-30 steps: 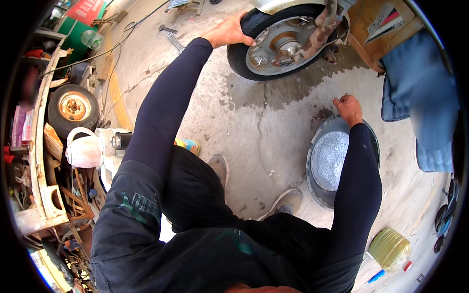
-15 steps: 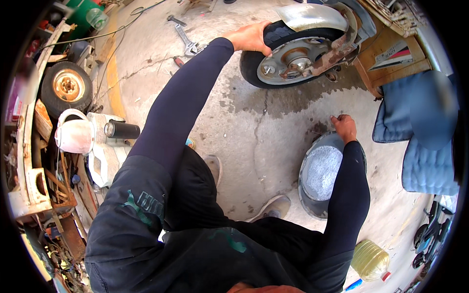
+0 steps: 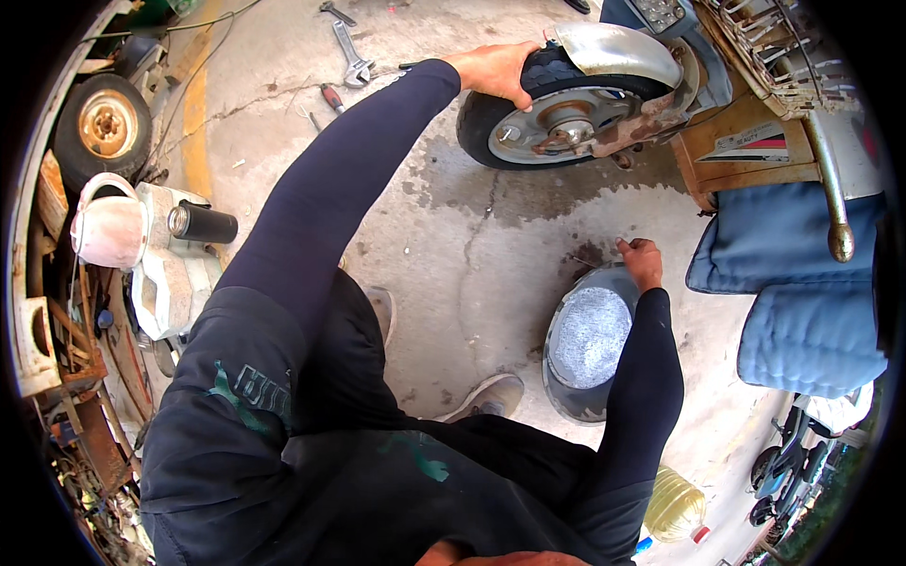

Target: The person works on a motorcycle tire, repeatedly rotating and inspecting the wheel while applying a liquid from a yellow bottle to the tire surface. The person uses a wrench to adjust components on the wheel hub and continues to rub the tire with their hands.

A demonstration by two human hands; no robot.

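Observation:
At the top of the view my left hand [image 3: 495, 71] grips the black tyre [image 3: 478, 129] of a scooter wheel, fingers over the tread and thumb on the sidewall. A worn silver mudguard [image 3: 618, 49] covers part of that wheel, whose grey rim [image 3: 599, 108] and rusty hub show. My right hand [image 3: 642, 262] is closed over the far edge of a grey bucket [image 3: 573, 406] of foamy, whitish water [image 3: 592, 338]. What its curled fingers hold, if anything, is hidden.
An adjustable wrench [image 3: 351, 55] and a screwdriver [image 3: 331, 97] lie beyond my left arm. Left stand a spare wheel [image 3: 102, 123], a pink-white jug [image 3: 109, 226] and a black bottle [image 3: 205, 224]. Blue padded covers [image 3: 783, 241] hang right; a yellow-liquid jug [image 3: 674, 507] lies nearer.
The whole view has shifted, so most things appear further left. My left hand stays on the tyre. My right hand has come slightly nearer over the bucket's edge.

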